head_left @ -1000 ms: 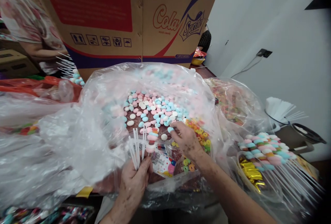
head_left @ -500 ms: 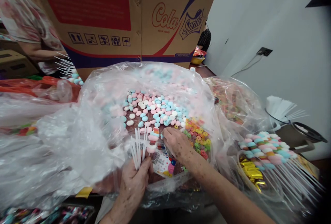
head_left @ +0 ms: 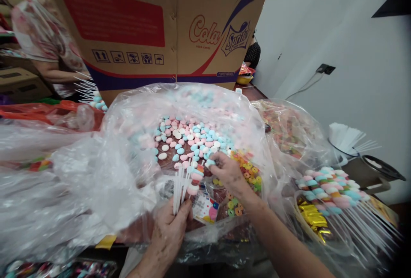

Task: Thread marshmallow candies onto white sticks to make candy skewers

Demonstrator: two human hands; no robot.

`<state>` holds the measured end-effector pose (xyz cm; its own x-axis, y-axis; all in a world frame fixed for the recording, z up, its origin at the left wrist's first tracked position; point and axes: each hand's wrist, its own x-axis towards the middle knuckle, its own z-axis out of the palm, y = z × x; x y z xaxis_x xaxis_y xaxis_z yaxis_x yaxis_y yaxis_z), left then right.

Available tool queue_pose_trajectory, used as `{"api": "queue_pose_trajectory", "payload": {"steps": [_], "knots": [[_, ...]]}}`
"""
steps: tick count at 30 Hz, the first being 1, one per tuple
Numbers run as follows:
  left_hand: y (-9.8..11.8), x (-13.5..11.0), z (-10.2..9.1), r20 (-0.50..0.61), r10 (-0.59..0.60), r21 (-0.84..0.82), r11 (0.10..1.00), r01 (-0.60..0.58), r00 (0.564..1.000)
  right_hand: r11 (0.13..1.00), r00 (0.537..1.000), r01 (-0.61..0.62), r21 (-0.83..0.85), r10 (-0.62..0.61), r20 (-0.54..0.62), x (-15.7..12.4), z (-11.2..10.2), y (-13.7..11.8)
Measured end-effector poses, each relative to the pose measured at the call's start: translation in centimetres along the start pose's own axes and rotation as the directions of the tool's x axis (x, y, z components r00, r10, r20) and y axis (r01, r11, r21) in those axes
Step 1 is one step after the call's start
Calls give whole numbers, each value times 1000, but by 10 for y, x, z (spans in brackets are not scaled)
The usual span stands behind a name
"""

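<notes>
My left hand (head_left: pixel 171 226) is closed around a bundle of white sticks (head_left: pixel 180 186). One of them is a candy skewer (head_left: pixel 194 179) threaded with pink, white and orange pieces. Just right of its top, my right hand (head_left: pixel 226 173) pinches a pale blue candy (head_left: pixel 210 163) between thumb and fingers. Beyond both hands lies a spread of pink, blue and white candies (head_left: pixel 192 136) in an opened clear plastic bag (head_left: pixel 128 111). Ring-shaped gummies (head_left: pixel 252 173) in yellow, green and orange lie beside my right hand. A printed label (head_left: pixel 205 207) shows under my hands.
A large cardboard box (head_left: pixel 135 16) stands behind the bag. At the right are finished candy skewers (head_left: pixel 334 188), a round container with gold ties (head_left: pixel 313 218), a pitcher (head_left: pixel 369 171) and white sticks (head_left: pixel 346 139). A person (head_left: pixel 48 42) works at the far left.
My right hand has risen slightly and moved right, and a pale blue candy now shows clearly in its pinch. My left hand has shifted a little right with the sticks and skewer.
</notes>
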<state>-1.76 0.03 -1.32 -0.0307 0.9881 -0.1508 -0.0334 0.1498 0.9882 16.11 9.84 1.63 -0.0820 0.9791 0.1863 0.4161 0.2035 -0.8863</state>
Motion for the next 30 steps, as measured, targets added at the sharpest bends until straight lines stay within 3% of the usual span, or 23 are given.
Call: {"api": "queue_pose_trajectory", "payload": {"steps": [2, 4, 7, 12, 18, 21, 26, 30], "knots": [[3, -1, 0, 22, 27, 50, 998, -28, 999, 909, 986, -162, 385, 164, 28, 3, -11, -6], [8, -3, 1, 26, 60, 103, 993, -62, 998, 764, 968, -244, 598, 232, 98, 5, -19, -14], [15, -4, 2, 51, 79, 168, 982, -87, 996, 668, 954, -293, 684, 256, 158, 5, -25, -22], [17, -3, 2, 64, 70, 180, 980, -81, 995, 659, 950, -300, 690, 272, 153, 1, -22, -28], [16, -2, 1, 82, 78, 232, 968, -95, 994, 704, 960, -271, 656, 246, 133, -2, -17, -32], [15, -2, 0, 100, 79, 237, 966, -101, 992, 781, 976, -218, 586, 191, 108, -3, -17, -29], [12, -3, -1, 95, 94, 247, 962, -115, 991, 981, 1000, -4, 195, 0, 21, -9, -20, -27], [11, -2, -1, 78, 94, 248, 962, -111, 992, 979, 981, 191, -70, -190, 29, -14, -19, -26]]}}
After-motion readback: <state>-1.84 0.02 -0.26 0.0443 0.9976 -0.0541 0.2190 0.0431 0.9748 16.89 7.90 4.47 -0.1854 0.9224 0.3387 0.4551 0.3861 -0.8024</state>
